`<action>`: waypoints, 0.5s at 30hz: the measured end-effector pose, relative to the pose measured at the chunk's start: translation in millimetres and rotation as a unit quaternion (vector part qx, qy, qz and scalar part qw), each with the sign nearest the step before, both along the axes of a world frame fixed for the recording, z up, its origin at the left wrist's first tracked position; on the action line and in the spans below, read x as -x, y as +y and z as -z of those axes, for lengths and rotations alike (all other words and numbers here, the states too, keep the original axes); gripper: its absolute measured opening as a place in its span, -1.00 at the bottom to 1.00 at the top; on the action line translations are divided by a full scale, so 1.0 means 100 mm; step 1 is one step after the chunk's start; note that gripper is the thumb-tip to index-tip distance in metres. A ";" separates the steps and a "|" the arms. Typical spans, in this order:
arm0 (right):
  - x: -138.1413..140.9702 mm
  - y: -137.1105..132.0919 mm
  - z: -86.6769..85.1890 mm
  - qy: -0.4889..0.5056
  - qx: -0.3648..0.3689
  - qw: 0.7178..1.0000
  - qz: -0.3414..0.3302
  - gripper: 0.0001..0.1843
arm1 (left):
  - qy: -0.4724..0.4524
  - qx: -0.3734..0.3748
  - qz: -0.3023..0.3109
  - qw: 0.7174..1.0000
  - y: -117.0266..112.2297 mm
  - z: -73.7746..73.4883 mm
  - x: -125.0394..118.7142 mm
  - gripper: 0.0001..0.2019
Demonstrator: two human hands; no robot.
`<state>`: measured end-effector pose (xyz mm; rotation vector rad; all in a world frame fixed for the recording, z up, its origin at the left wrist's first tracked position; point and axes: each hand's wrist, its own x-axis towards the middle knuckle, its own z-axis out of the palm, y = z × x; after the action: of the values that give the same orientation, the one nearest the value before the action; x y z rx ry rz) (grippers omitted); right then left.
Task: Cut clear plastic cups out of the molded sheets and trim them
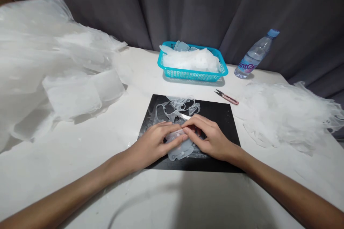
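Note:
Over a black mat both hands meet at a translucent, flat, rubbery-looking piece with small round spots and a notched edge. My left hand is closed on its upper left part, thumb lying across the top. My right hand pinches at the piece's upper edge, fingertips touching those of the left. A small pale, shiny sliver shows just beyond the fingers; its kind is unclear. Behind it lie tangled, thin translucent trimmings. The fingers hide the piece's far edge.
A blue basket holds white and translucent pieces at the back. Pink-handled thread snips lie right of it, near a leaning-looking water bottle. Translucent sheets pile up at left, stringy scraps at right. A dark curtain hangs behind.

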<state>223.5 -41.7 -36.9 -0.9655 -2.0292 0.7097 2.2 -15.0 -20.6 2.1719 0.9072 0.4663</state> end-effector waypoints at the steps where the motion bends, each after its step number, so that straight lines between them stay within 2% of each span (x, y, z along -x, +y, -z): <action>1: 0.00 0.00 0.00 0.000 -0.001 1.000 0.000 -0.88 | 0.000 -0.001 -0.002 1.000 0.00 0.00 0.00 -0.67; 15: 0.00 0.00 0.00 -0.002 0.001 1.000 0.000 -0.87 | 0.013 0.004 -0.007 1.000 -0.01 0.03 0.01 -0.66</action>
<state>223.1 -41.6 -36.8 -0.9692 -2.0324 0.7115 1.3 -15.6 -23.4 2.1709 0.9365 0.4420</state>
